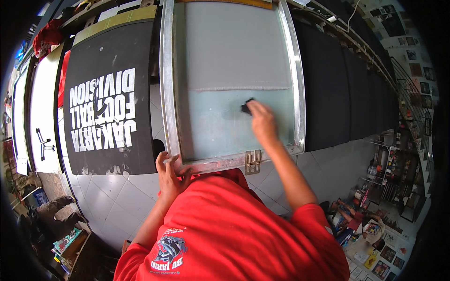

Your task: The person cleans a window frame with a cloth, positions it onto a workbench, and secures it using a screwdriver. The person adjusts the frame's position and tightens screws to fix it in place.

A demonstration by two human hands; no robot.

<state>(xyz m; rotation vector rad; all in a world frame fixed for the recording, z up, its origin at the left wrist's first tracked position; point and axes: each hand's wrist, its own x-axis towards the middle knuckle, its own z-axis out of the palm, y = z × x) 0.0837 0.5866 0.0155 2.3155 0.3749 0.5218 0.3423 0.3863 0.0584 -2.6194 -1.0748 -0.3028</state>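
Nearest the camera spreads the wearer's red shirt [234, 225], with a printed emblem on the left side. Just past it, the left hand [171, 177] rests at the near left corner of a silver metal frame [169, 84]; its fingers are bent and somewhat parted from the thumb, and whether they grip the frame cannot be told. A metal hinge plate [253, 162] sits on the frame's near bar, right of the middle. Beyond that bar, the right hand [263, 122], slightly blurred, pinches a small black pad [245, 107] in narrowed fingers, over the pale greenish near part of the screen [211, 124] inside the frame. A pale ridge [239, 88] crosses the screen beyond the pad, and the farther part is grey. To the left lies a black board [112, 51] with white lettering, then a white board [44, 112]; to the right, dark panels [323, 84] stretch away. An orange-brown strip [248, 3] lies at the frame's far end. Lower down is a grey tiled floor [110, 206], and far off at right rises a staircase [412, 84].
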